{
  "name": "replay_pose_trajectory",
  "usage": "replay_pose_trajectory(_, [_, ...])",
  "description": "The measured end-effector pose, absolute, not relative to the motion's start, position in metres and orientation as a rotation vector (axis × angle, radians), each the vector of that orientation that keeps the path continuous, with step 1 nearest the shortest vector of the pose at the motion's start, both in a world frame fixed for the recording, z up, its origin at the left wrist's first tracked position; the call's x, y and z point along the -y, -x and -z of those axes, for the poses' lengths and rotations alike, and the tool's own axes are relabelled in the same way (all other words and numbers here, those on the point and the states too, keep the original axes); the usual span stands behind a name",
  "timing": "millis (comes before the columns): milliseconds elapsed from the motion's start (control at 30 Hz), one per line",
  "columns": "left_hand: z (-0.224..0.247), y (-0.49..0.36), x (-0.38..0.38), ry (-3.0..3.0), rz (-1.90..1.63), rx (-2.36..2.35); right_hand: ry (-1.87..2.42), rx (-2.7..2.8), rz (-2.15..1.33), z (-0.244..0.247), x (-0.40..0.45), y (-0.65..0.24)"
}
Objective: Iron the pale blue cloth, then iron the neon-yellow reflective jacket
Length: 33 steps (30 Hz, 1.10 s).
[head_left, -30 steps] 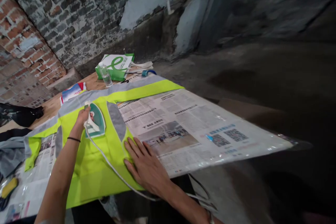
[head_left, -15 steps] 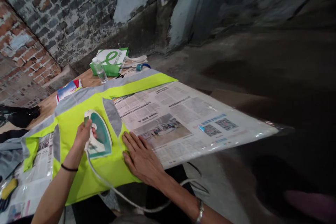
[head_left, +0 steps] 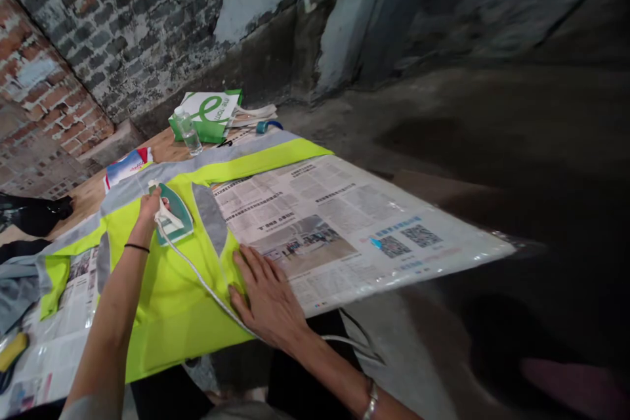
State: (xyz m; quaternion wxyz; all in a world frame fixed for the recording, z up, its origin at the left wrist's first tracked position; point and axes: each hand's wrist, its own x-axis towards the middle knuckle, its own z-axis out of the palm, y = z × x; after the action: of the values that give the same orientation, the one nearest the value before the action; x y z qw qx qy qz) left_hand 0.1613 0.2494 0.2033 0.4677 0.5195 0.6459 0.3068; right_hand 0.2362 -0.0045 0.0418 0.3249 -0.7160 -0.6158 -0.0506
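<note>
A bright yellow and grey long-sleeved garment (head_left: 191,302) lies spread over the table with its sleeves out to both sides. My left hand (head_left: 151,205) is closed around the handle of a white and green clothes iron (head_left: 181,211), whose sole rests on the upper body of the garment. From the iron's rear a pale cord (head_left: 204,283) runs down across the fabric and passes under my right wrist. My right hand (head_left: 270,295) lies flat with fingers stretched out, on the garment's right side edge and the newspaper beside it.
Plastic-covered newspaper (head_left: 339,203) covers the tabletop to the right. At the far edge stand a clear bottle (head_left: 188,131), a green and white bag (head_left: 209,115) and a blue tape roll (head_left: 266,126). A black plastic bag (head_left: 34,213) and a yellow-handled tool (head_left: 13,351) lie left.
My left hand has pushed the iron away from me and slightly left, up toward the grey shoulder band. The cord has been drawn along with it. My right hand has barely moved.
</note>
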Motion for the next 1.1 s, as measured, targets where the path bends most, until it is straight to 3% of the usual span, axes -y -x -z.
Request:
replay_pose_trajectory(267, [-0.203, -0.153, -0.249, -1.317, -0.654, -1.568, 1.899, 1.598, 0.098, -0.041, 0.001, -0.235])
replay_pose_trajectory(600, [-0.192, -0.045, -0.149, -1.403, -0.661, -1.462, 1.838, 1.616, 0.189, -0.032, 0.005, -0.237])
replay_pose_trajectory(900, [-0.198, 0.033, -0.146, -1.305, -0.788, -1.612, 1.828, 1.691, 0.2, -0.016, 0.007, -0.245])
replay_pose_trajectory(1100, [-0.184, 0.026, -0.166, -1.271, -0.767, -1.583, 1.788, 1.88, 0.146, -0.064, -0.048, -0.267])
